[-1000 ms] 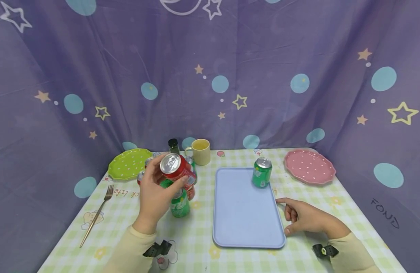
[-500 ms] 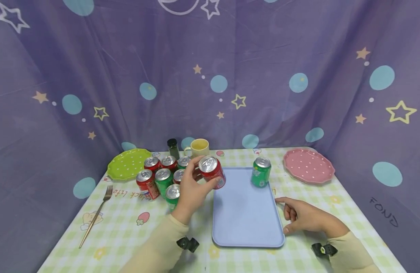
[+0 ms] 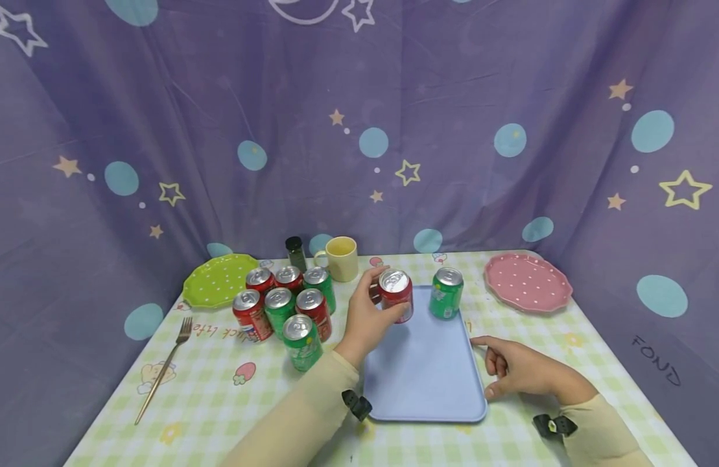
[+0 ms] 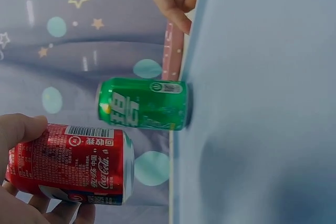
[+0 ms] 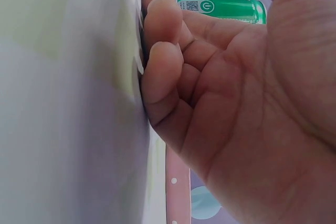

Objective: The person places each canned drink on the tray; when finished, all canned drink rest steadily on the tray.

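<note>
Red can [image 3: 398, 296], clamped in the left hand [image 3: 367, 319] — swung too far right, it could topple the green can [image 3: 445, 297]; right hand [image 3: 519, 370]: index apart, others curled.

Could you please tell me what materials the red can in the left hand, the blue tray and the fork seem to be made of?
Red can: thin metal, probably aluminium; both ends are bare silver and the printed side is glossy.
Tray: probably plastic; even, satin blue with a smooth moulded rim, though coated metal is possible.
Fork: likely metal; slender, with a brownish-gold tone, perhaps plated.
</note>
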`<state>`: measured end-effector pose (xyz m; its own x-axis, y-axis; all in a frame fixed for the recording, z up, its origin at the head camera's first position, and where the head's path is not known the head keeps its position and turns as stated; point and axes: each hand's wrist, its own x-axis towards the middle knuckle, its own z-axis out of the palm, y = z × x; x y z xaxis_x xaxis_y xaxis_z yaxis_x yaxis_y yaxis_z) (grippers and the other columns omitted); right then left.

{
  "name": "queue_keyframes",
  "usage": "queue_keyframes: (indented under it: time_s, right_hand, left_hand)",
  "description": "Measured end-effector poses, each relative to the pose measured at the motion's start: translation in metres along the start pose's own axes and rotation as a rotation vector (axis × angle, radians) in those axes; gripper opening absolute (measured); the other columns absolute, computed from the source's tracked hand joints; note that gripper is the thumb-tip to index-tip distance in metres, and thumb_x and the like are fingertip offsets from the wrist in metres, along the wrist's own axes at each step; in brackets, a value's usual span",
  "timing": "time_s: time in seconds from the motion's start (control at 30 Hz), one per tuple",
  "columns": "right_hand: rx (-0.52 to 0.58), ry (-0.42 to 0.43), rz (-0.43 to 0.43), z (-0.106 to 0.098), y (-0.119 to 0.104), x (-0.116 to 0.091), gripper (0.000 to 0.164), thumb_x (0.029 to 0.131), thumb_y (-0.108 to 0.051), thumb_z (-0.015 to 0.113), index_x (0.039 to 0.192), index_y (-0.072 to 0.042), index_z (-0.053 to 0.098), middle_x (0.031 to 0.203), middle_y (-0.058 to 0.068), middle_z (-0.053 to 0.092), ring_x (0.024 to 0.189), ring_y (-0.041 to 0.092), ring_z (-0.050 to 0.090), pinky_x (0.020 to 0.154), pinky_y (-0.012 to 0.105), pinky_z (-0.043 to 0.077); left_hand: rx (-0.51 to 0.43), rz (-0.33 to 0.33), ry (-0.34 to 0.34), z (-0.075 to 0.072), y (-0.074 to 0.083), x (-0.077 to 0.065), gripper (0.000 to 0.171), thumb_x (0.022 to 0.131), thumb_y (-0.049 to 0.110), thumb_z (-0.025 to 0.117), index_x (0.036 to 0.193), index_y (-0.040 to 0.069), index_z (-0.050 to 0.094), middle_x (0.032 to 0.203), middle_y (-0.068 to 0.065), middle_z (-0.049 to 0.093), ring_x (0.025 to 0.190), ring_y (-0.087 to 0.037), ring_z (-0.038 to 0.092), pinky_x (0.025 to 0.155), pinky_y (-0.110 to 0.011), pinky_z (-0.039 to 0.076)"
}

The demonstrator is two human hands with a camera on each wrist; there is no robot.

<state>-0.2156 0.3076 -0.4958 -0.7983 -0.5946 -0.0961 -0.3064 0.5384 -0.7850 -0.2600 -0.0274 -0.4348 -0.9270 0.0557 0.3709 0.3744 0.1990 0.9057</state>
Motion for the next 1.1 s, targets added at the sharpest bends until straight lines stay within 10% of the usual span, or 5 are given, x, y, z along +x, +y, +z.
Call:
queue_keyframes:
  time_s: [1.1]
  right_hand:
    - [0.031, 0.013, 0.014, 0.0, -0.001, 0.002, 0.097, 0.077, -0.019, 0.095, 0.154, 0.005, 0.04, 0.093, 0.009, 0.059, 0.073, 0.014, 0.054, 0.062, 0.025, 0.047]
  left_hand:
    - [0.106, -0.154, -0.057, 0.053, -0.045, 0.046, 0.067, 0.08, 0.009, 0.093, 0.136, 0.02, 0.058, 0.128, -0.003, 0.06, 0.114, -0.023, 0.062, 0.097, -0.036, 0.056]
